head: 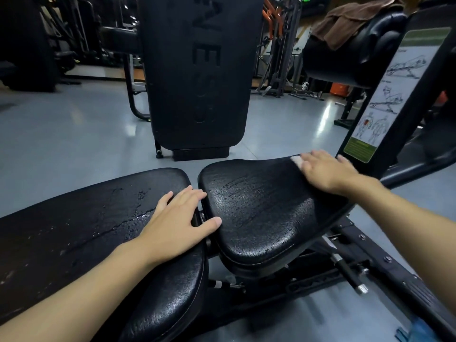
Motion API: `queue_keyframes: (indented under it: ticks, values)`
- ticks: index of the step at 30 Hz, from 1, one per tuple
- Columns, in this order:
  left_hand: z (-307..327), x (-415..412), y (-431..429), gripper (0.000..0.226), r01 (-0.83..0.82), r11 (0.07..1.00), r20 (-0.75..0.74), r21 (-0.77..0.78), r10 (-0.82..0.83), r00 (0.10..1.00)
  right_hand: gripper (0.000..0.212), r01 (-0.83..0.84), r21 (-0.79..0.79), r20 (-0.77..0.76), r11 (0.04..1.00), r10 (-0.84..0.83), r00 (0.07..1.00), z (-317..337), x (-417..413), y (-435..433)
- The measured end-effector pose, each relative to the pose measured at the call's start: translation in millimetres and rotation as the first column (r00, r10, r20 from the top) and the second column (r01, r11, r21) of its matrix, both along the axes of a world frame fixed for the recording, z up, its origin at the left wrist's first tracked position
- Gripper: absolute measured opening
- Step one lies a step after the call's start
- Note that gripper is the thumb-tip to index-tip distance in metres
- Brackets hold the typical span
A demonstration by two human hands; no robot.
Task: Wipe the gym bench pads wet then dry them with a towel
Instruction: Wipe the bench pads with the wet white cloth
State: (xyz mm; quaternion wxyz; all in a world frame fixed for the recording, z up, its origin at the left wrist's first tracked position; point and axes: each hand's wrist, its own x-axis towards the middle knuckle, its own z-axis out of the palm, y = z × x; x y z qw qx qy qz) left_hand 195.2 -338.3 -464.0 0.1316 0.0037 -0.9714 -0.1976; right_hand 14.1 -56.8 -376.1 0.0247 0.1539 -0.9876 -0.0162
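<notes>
Flat and spread, my left hand (177, 218) rests at seven o'clock on the end of the long pad (74, 225) — holding nothing. At three o'clock my right hand (328, 171) presses a pale cloth (297, 161) with straight fingers on the far edge of the seat pad (259, 208). Both pads glisten, so I judge the wet wipe nearly done; next I'd need the brown towel (345, 23) draped at one o'clock. Most of the cloth hides under my palm.

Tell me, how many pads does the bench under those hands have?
2. The long pad on the left, under the left hand; the seat pad on the right, where the right hand presses a white cloth. Others may be hidden.
</notes>
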Motion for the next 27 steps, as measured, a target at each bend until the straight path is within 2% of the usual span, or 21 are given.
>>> queue_keyframes:
  ticks: [4,6,12,18,22,25,27]
  values:
    - [2.2,0.4,1.8,0.097,0.0,1.0,0.009,0.004,0.0,1.0,0.055,0.086,0.009,-0.007,0.996,-0.085,0.996,-3.6,-15.2,-8.1]
    - [4.0,1.5,3.0,0.096,0.0,1.0,0.009,0.016,0.0,1.0,0.057,0.066,0.035,0.0,0.997,-0.066,0.998,-8.0,-13.9,-22.8]
    - [5.2,1.5,3.6,0.096,0.006,1.0,0.014,0.003,-0.006,1.0,0.057,-0.123,0.082,0.026,0.989,0.121,0.992,-20.8,11.0,-96.3]
    - [6.1,2.4,3.9,0.093,0.003,1.0,0.0,0.004,-0.003,1.0,0.056,-0.336,0.092,0.108,0.937,0.326,0.939,-36.6,28.0,-183.9]
    - [8.5,5.5,3.3,0.067,-0.001,0.999,-0.008,0.041,0.002,1.0,0.06,-0.335,0.065,0.172,0.94,0.32,0.932,-33.1,14.8,-201.1]
    - [12.4,7.0,5.6,0.04,-0.028,0.995,-0.006,0.096,0.029,1.0,0.059,-0.388,0.047,0.148,0.921,0.377,0.914,-36.5,21.5,-192.4]
    - [13.4,5.9,5.9,0.035,-0.059,0.988,-0.008,0.145,0.061,0.998,0.055,-0.441,0.031,0.091,0.897,0.436,0.895,-39.8,40.9,-178.1]
